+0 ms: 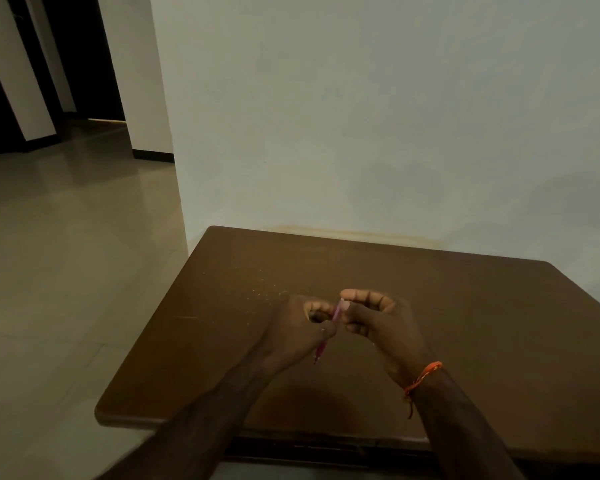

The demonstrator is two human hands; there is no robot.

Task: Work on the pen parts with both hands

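Both my hands meet above the middle of a brown wooden table (465, 341). My left hand (298, 327) grips a thin pink pen (336, 311) around its middle, so its dark tip sticks out below the hand, toward me. My right hand (378, 323) pinches the pen's upper end between thumb and forefinger. An orange thread bracelet (423, 377) circles my right wrist. The fingers cover most of the pen's shaft.
Small pale crumbs (264, 289) lie scattered on the table left of my hands. The table's far edge stands against a white wall (361, 133). A pale tiled floor (66, 254) stretches to the left, with dark doorways (84, 57) at the back.
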